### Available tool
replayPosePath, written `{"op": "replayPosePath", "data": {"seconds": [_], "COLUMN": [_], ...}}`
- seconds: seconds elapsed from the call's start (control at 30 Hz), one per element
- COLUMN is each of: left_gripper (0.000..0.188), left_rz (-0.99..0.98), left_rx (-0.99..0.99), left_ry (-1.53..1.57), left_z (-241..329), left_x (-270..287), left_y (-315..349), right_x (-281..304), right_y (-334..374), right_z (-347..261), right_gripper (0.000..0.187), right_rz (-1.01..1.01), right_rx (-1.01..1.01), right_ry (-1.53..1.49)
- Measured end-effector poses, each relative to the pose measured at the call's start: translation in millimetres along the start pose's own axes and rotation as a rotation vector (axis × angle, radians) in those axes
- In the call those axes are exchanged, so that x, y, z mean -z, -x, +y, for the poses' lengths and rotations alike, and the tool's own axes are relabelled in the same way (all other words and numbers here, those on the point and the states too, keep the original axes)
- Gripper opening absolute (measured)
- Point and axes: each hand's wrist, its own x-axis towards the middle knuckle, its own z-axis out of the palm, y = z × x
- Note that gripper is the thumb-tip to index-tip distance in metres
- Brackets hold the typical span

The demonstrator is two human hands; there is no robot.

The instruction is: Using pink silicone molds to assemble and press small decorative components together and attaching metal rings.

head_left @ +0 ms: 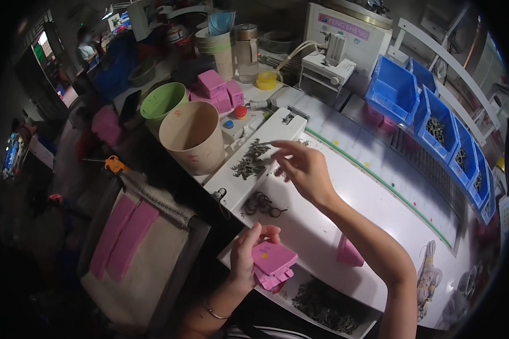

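Observation:
My left hand (pixel 246 252) is closed round a pink rubber-like mould block (pixel 274 257) with notched lower edges and a small yellow mark on top. It is held over the front edge of the white worktop. My right hand (pixel 303 168) reaches across the worktop, fingers apart, its fingertips beside a pile of small grey metal pieces (pixel 250 160). That pile lies on a raised white ledge (pixel 226 189). No piece can be made out between these fingers. Several dark rings (pixel 264 204) lie on the worktop below the ledge.
A second pink block (pixel 350 252) lies under my right forearm. An open drawer (pixel 367 314) at the front holds many dark metal pieces. Beige (pixel 192 138) and green (pixel 164 101) buckets stand left of the ledge. Blue bins (pixel 393 90) with metal parts line the right side.

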Motion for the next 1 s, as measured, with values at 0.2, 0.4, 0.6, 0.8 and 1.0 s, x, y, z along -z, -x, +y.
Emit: {"op": "replayPosePath", "data": {"seconds": [0.2, 0.4, 0.6, 0.8, 1.0], "left_gripper": [0.071, 0.111, 0.116, 0.065, 0.052], "left_rz": [-0.254, -0.806, -1.1, -1.017, -0.84], "left_rx": [0.087, 0.249, 0.172, 0.312, 0.406], "left_ry": [0.03, -0.335, -0.454, -0.366, -0.416], "left_z": [-8, -29, -72, -111, -133], "left_x": [-38, -118, -164, -176, -176], "left_y": [-4, 14, 38, 42, 25], "right_x": [55, 120, 149, 191, 224], "right_y": [117, 188, 248, 315, 413], "right_z": [-56, -62, -61, -41, -31], "right_gripper": [0.023, 0.02, 0.038, 0.034, 0.06], "right_rz": [-0.195, 0.11, 0.182, 0.608, 0.55], "right_rx": [0.183, -0.092, -0.753, -0.385, -0.796], "right_ry": [0.233, 0.051, -0.767, 0.646, 0.997]}}
